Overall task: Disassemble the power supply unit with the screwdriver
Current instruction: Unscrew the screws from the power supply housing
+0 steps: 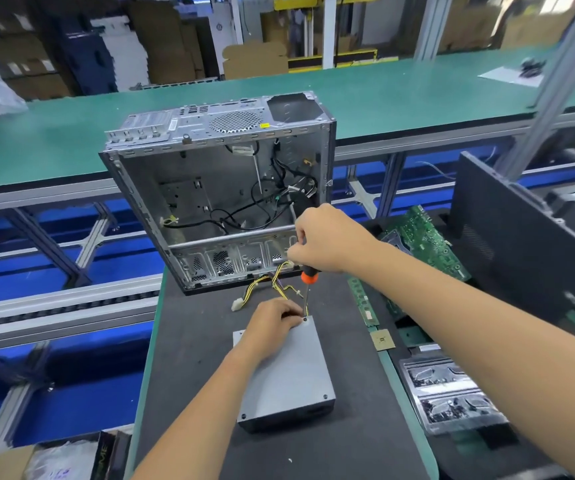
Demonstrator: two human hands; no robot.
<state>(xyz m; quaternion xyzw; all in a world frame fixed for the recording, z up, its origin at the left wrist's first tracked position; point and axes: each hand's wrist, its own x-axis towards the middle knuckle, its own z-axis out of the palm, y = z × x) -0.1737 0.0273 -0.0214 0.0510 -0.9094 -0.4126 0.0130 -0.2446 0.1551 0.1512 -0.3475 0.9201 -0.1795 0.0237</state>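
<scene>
Screwdriver (308, 289) upright, gripped by right hand (324, 239), tip at far right corner screw (305, 319) of power supply unit (286, 372); left hand (272, 322) pressed beside it, fingers curled on the lid.

2 bare forearms reach in, the left hand (274, 318) and right hand (327, 237) ungloved, no sleeves showing.

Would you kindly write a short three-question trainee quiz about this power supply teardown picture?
1. True or false: the screwdriver tip sits at a far corner screw of the power supply unit.
2. Which hand grips the screwdriver? A left hand B right hand
3. Fill in: behind the unit stands an open computer ____.

Key: 1 true; 2 B; 3 case.
</scene>
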